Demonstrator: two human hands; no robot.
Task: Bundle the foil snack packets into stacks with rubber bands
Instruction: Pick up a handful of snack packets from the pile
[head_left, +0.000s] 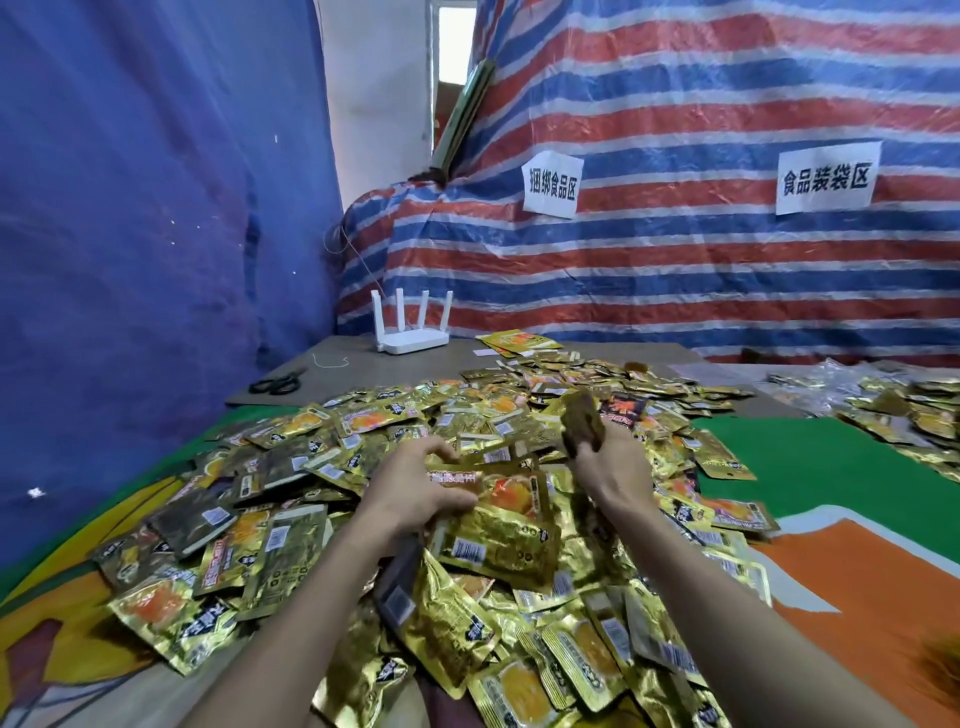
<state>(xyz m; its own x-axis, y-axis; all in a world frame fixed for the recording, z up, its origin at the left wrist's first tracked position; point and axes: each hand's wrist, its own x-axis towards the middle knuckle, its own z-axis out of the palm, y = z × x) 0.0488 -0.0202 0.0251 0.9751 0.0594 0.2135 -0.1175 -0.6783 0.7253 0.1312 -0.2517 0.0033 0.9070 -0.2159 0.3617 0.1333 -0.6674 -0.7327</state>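
On the head camera my left hand (415, 496) curls round a thin stack (501, 525) atop the pile (291, 519), my right hand (610, 467) pinches one raised packet (582, 418); light, slick foil, I judge, best gripped flat across its faces.

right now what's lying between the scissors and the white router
In the head view, the grey board between the scissors and the router is bare except for a thin white curl, possibly string.
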